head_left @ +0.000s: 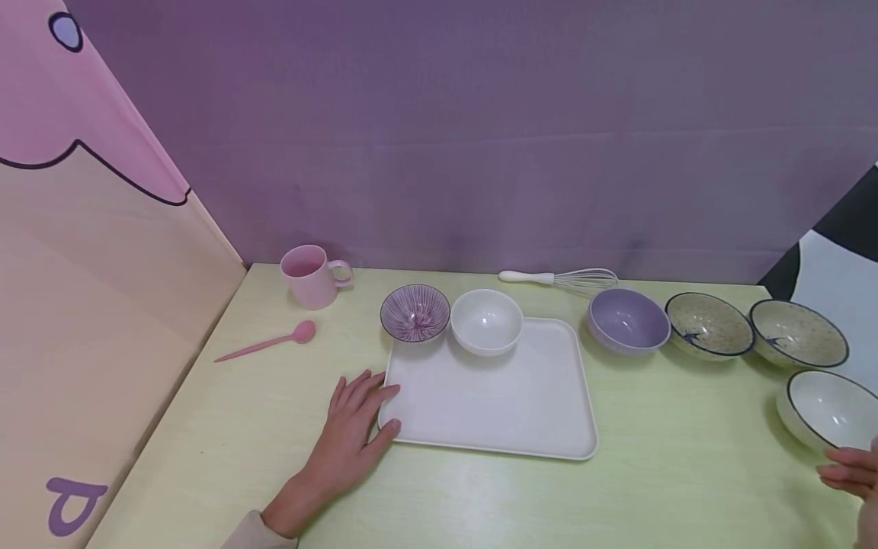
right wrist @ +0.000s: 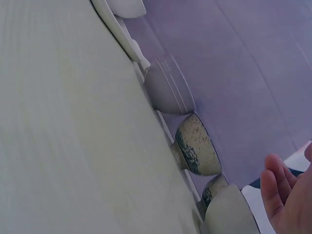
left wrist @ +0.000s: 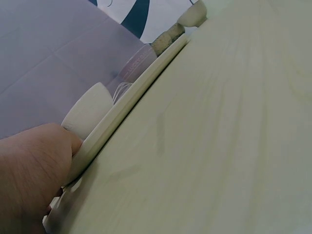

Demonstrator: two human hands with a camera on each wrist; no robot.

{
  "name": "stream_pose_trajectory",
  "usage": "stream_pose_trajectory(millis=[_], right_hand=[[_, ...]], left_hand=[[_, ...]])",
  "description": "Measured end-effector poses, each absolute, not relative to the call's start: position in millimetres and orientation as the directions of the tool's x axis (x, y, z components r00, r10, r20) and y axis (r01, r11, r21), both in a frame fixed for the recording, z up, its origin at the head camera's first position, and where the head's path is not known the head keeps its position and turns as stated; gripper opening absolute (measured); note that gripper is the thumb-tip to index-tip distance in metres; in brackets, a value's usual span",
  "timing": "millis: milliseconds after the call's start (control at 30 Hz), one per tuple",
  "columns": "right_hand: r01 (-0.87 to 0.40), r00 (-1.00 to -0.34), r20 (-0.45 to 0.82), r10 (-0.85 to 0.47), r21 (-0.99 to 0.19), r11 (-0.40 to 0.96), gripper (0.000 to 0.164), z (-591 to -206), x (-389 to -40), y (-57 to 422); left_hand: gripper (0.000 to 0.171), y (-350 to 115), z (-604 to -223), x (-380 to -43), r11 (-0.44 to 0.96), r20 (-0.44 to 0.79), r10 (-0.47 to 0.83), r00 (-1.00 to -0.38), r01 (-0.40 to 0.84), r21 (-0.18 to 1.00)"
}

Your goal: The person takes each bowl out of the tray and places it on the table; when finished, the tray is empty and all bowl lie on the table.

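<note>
My left hand [head_left: 353,423] touches the left edge of a white rectangular tray [head_left: 494,404], thumb by the near left corner, fingers extended. At the tray's far left stand a purple-striped bowl [head_left: 414,314] and a plain white bowl [head_left: 487,323], side by side. On the far right, my right hand [head_left: 850,473] is partly cut off by the frame, beside a white bowl with a dark rim [head_left: 830,412]. The right wrist view has that hand's fingers [right wrist: 278,183] loosely extended, apart from the bowl [right wrist: 229,212], holding nothing.
Right of the tray stand a purple bowl [head_left: 629,322] and two speckled bowls, one [head_left: 709,326] left of the other [head_left: 799,333]. A whisk [head_left: 559,279] lies along the back. Toward the left are a pink mug [head_left: 312,278] and a pink spoon [head_left: 267,343]. Purple cloth [head_left: 480,152] hangs behind.
</note>
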State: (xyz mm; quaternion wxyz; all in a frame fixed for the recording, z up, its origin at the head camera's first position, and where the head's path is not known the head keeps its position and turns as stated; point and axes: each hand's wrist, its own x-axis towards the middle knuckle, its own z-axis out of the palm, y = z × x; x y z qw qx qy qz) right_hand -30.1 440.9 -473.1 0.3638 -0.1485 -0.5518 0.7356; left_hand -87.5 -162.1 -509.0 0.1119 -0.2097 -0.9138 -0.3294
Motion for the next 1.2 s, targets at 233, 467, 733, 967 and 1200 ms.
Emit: stream_pose_trajectory(millis=[233, 467, 733, 967, 1200], right_hand=[[-0.116, -0.704, 0.056, 0.708, -0.992, -0.037, 0.033, -433, -35, 408], [0.003, -0.703, 0.023, 0.710, -0.999, 0.035, 0.041, -415, -41, 384], [-0.031, -0.756, 0.065, 0.652, -0.997, 0.064, 0.041, -414, -49, 367], [-0.102, -0.831, 0.157, 0.534, -0.986, 0.132, 0.040, -411, -60, 346], [-0.209, -0.902, 0.246, 0.356, -0.968, 0.140, 0.041, -413, -71, 320]], left_hand=[[0.049, -162, -510, -88, 0.693, 0.336, 0.310, -0.889, 0.454, 0.561], [0.048, -162, -511, -88, 0.692, 0.335, 0.310, -0.890, 0.453, 0.562], [0.048, -162, -512, -88, 0.698, 0.343, 0.311, -0.886, 0.458, 0.550], [0.048, -162, -510, -88, 0.687, 0.347, 0.316, -0.883, 0.465, 0.558], [0.048, -162, -509, -88, 0.691, 0.339, 0.317, -0.886, 0.460, 0.558]])
